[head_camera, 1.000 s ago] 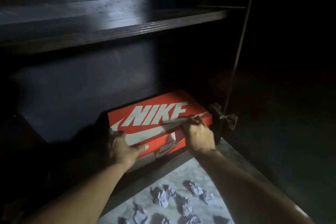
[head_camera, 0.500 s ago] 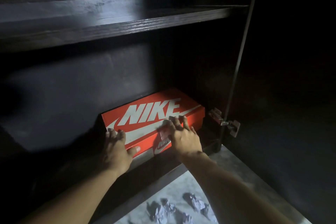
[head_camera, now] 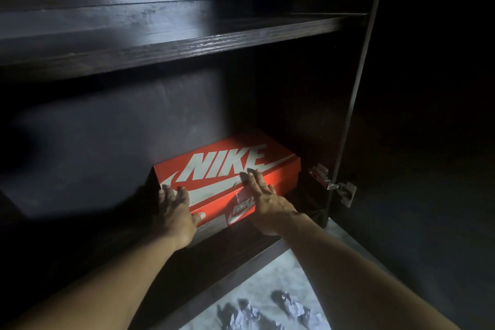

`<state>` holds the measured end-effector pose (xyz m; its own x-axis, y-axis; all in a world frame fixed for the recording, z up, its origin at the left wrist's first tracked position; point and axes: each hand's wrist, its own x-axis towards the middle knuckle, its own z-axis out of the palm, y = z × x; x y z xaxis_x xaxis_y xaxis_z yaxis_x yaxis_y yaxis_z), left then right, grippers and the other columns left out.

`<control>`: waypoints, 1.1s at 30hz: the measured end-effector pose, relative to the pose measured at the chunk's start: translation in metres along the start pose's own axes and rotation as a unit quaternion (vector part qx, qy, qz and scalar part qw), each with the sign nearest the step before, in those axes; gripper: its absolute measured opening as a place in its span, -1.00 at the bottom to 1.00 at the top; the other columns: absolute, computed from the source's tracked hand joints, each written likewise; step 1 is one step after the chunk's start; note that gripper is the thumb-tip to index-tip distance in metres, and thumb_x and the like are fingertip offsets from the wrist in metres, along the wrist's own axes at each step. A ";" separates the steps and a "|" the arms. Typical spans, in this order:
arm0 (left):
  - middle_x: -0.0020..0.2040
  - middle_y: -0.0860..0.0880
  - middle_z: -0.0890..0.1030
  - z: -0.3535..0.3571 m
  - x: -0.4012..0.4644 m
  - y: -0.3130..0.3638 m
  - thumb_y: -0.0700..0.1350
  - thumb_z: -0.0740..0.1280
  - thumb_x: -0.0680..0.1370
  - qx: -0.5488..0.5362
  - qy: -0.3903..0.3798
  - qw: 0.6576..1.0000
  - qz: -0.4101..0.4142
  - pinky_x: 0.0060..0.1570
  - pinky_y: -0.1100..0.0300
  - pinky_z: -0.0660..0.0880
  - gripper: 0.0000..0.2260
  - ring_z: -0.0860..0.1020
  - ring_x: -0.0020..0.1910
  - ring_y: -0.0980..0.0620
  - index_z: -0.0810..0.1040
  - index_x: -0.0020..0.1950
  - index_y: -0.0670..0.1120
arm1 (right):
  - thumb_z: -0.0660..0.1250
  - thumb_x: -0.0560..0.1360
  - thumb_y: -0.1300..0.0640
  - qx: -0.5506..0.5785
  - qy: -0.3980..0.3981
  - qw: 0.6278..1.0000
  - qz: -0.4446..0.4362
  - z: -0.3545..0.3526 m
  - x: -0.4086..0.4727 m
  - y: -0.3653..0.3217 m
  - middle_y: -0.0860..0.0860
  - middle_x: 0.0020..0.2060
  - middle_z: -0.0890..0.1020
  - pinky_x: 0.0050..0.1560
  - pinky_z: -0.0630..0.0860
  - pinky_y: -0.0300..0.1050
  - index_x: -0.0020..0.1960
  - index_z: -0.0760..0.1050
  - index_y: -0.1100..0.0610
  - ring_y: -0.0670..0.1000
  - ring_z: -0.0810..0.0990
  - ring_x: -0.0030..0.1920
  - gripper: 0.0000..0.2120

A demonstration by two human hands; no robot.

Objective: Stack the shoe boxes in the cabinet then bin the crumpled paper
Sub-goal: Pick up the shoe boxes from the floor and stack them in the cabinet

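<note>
Pushed deeper than half a second ago: orange rectangular cardboard shoe box with white lettering (head_camera: 227,169), now lying flat on the bottom floor of the dark wooden cabinet (head_camera: 112,131), toward the right side, long face to the front. Moved forward with it, both hands. Left hand (head_camera: 176,209) at the box's front left corner, fingers straight and together along the lid edge, thumb laid on the front face; pressing, not gripping. Right hand (head_camera: 267,203) flat on the lid, fingers spread and straight, tips touching the white swoosh just under the lettering; holding nothing. Less of the floor seen than before, with the view tipped up.

Above, a dark wooden shelf board (head_camera: 187,43) spanning the cabinet, well over the box. To the right, the open cabinet door (head_camera: 356,94) seen edge-on, with a metal hinge (head_camera: 334,185) near the box's right end, apart from it. Below the cabinet's front edge, pale marbled floor (head_camera: 270,281), and on it crumpled balls of whitish paper (head_camera: 294,308), partly cut by the frame's lower edge, between the two forearms.
</note>
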<state>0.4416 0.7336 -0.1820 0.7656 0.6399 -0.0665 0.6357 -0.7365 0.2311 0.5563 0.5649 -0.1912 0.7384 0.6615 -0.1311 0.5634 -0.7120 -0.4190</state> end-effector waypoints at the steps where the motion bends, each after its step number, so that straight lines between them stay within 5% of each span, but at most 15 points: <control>1: 0.56 -0.18 -0.26 -0.002 0.000 0.000 0.17 0.22 0.57 0.023 -0.014 1.000 -0.003 0.49 -0.21 -0.09 -0.21 -0.28 0.53 -0.18 -0.19 0.58 -0.08 | 0.21 0.54 0.28 -0.001 -0.003 1.000 -0.005 -0.004 -0.003 0.000 -0.16 0.50 -0.37 0.44 0.27 0.25 0.54 -0.36 -0.17 0.20 -0.12 0.56 -0.10; 5: 0.58 -0.18 -0.18 -0.018 -0.014 0.010 0.27 0.23 0.52 0.122 0.003 0.992 0.018 0.44 -0.26 -0.20 -0.15 -0.25 0.54 -0.20 -0.19 0.57 -0.06 | 0.20 0.50 0.30 -0.002 -0.003 1.000 -0.017 -0.023 -0.026 0.003 -0.14 0.55 -0.25 0.42 0.34 0.09 0.54 -0.32 -0.23 0.19 0.04 0.55 -0.08; 8: 0.59 -0.15 -0.07 -0.027 -0.034 0.026 0.26 0.26 0.51 0.118 0.019 0.991 0.061 0.48 -0.23 -0.14 -0.19 -0.18 0.55 -0.19 -0.07 0.58 -0.03 | 0.23 0.50 0.12 -0.012 0.004 1.000 -0.012 -0.045 -0.049 0.006 -0.11 0.58 -0.08 0.32 0.43 0.01 0.56 -0.21 -0.22 0.15 0.28 0.48 -0.18; 11: 0.55 -0.12 0.11 -0.038 -0.059 0.048 0.16 0.38 0.48 0.029 -0.044 0.995 0.085 0.48 -0.16 0.09 -0.26 0.02 0.55 -0.17 0.13 0.53 -0.04 | 0.27 0.51 -0.01 -0.037 0.010 0.999 0.002 -0.074 -0.079 0.012 -0.01 0.57 0.13 0.42 0.31 -0.03 0.58 0.00 -0.08 0.11 0.30 0.48 -0.27; 16: 0.43 -0.10 0.37 -0.067 -0.118 0.086 0.28 0.41 0.38 -0.014 -0.121 0.987 0.107 0.35 -0.11 0.33 -0.27 0.37 0.38 -0.16 0.37 0.44 -0.06 | 0.37 0.47 -0.07 -0.074 0.026 0.996 0.042 -0.127 -0.155 0.024 0.13 0.34 0.50 0.28 0.44 -0.04 0.51 0.25 -0.04 0.16 0.47 0.32 -0.35; 19: 0.38 -0.02 0.43 -0.083 -0.159 0.109 0.37 0.38 0.30 -0.014 -0.166 0.977 0.134 0.28 -0.03 0.41 -0.23 0.45 0.31 -0.12 0.42 0.38 -0.04 | 0.38 0.44 -0.09 -0.078 0.025 0.994 0.078 -0.156 -0.213 0.035 0.07 0.16 0.60 0.15 0.51 -0.09 0.32 0.50 -0.04 0.12 0.55 0.21 -0.54; 22: 0.11 -0.03 0.60 -0.097 -0.206 0.140 0.31 0.43 0.30 -0.018 -0.224 0.958 0.177 -0.03 0.14 0.50 -0.40 0.57 0.01 -0.05 0.55 0.15 -0.06 | 0.40 0.41 -0.13 -0.086 0.033 0.987 0.128 -0.181 -0.281 0.049 0.03 0.06 0.62 0.13 0.53 -0.08 0.14 0.59 -0.04 0.09 0.59 0.12 -0.66; 24: 0.08 -0.04 0.60 -0.110 -0.240 0.164 0.26 0.46 0.34 -0.001 -0.253 0.943 0.217 -0.12 0.18 0.45 -0.43 0.56 0.00 -0.03 0.55 0.18 -0.10 | 0.40 0.41 -0.12 -0.091 0.042 0.984 0.148 -0.199 -0.334 0.054 0.00 -0.18 0.57 -0.02 0.47 -0.15 -0.22 0.50 -0.08 0.10 0.55 -0.06 -0.85; 25: 0.09 -0.05 0.59 -0.114 -0.259 0.176 0.26 0.45 0.36 0.019 -0.262 0.933 0.244 -0.13 0.19 0.43 -0.44 0.56 0.01 -0.04 0.55 0.17 -0.11 | 0.39 0.43 -0.09 -0.087 0.051 0.983 0.155 -0.203 -0.360 0.057 -0.01 -0.23 0.55 -0.07 0.45 -0.15 -0.30 0.44 -0.07 0.11 0.53 -0.09 -0.80; 27: 0.04 -0.07 0.61 -0.123 -0.297 0.202 0.32 0.42 0.34 0.057 -0.275 0.912 0.298 -0.18 0.19 0.42 -0.45 0.58 -0.05 -0.05 0.58 0.08 -0.09 | 0.38 0.46 -0.06 -0.098 0.056 0.979 0.172 -0.209 -0.414 0.063 0.05 -0.06 0.65 0.04 0.50 -0.09 -0.06 0.61 -0.02 0.13 0.58 0.04 -0.87; 29: -0.10 -0.04 0.63 -0.125 -0.334 0.228 0.42 0.36 0.22 0.080 -0.282 0.891 0.347 -0.14 0.17 0.49 -0.42 0.58 -0.13 -0.04 0.58 -0.08 -0.06 | 0.37 0.50 -0.06 -0.107 0.041 0.973 0.200 -0.210 -0.467 0.067 0.07 0.15 0.63 0.16 0.48 -0.06 0.28 0.55 0.08 0.12 0.56 0.18 -0.60; 31: -0.23 -0.04 0.57 -0.127 -0.373 0.256 0.38 0.36 0.30 0.088 -0.284 0.867 0.400 -0.22 0.18 0.43 -0.45 0.53 -0.19 -0.05 0.54 -0.15 -0.11 | 0.37 0.50 -0.07 -0.104 0.042 0.966 0.232 -0.210 -0.519 0.074 0.05 0.16 0.63 0.14 0.48 -0.09 0.32 0.51 0.08 0.10 0.56 0.18 -0.56; 33: -0.03 -0.09 0.62 -0.126 -0.414 0.281 0.28 0.37 0.42 0.086 -0.285 0.835 0.463 -0.16 0.16 0.44 -0.49 0.56 -0.03 -0.11 0.57 0.03 -0.16 | 0.38 0.49 -0.07 -0.096 0.043 0.955 0.278 -0.207 -0.570 0.086 0.04 0.08 0.65 0.03 0.49 -0.13 0.24 0.55 0.08 0.09 0.60 0.07 -0.62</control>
<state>0.2912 0.2890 0.0325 0.8288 -0.3927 -0.3987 -0.2872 -0.9099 0.2992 0.2601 0.0780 0.0333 0.9662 0.1532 -0.2075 0.1276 -0.9830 -0.1319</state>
